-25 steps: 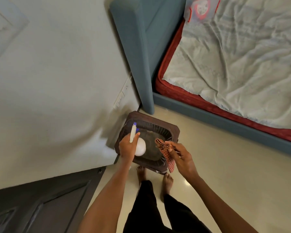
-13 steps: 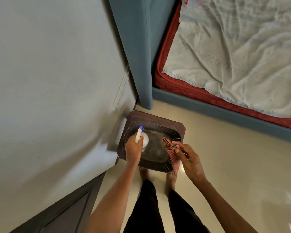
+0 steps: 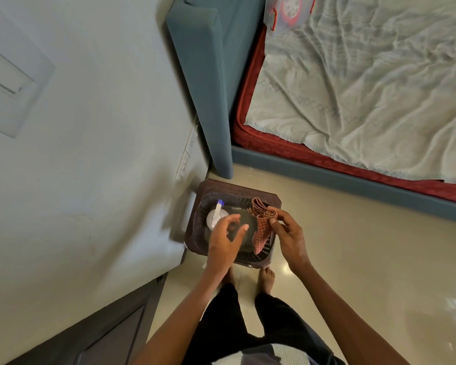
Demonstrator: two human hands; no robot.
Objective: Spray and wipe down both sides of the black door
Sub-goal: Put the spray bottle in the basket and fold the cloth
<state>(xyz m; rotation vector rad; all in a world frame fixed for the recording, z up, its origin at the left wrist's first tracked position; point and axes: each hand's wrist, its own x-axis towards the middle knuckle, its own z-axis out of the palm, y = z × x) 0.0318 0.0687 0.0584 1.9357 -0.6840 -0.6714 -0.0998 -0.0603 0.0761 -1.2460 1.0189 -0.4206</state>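
Pale tiled floor [image 3: 340,259] runs between a grey-blue wall [image 3: 95,167] and a bed [image 3: 366,88] with a rumpled sheet, and we stand barefoot over a small dark desk [image 3: 269,197] pushed into the corner by the headboard. On it sits a black tray [image 3: 203,206], and in the tray's left end stands the white spray bottle [image 3: 214,216] with its blue-tipped nozzle pointing away from us.

Our left hand [image 3: 225,239] hovers just beside the bottle, fingers spread and lightly curved, holding nothing. Our right hand [image 3: 287,234] pinches the folded orange checked cloth [image 3: 262,225] at its top edge, so the rest hangs down over the tray's right end.

The black door [image 3: 103,327] lies at the lower left, well apart from both hands, only a panelled corner of it in view.

We judge the step in hand to be handling the supplies at the tray; whether they are being taken up or put away, we cannot tell. To do it well we would keep the bottle upright and steady, its nozzle turned off the bed, and keep the cloth gathered, so no loose corner drags across the tray.
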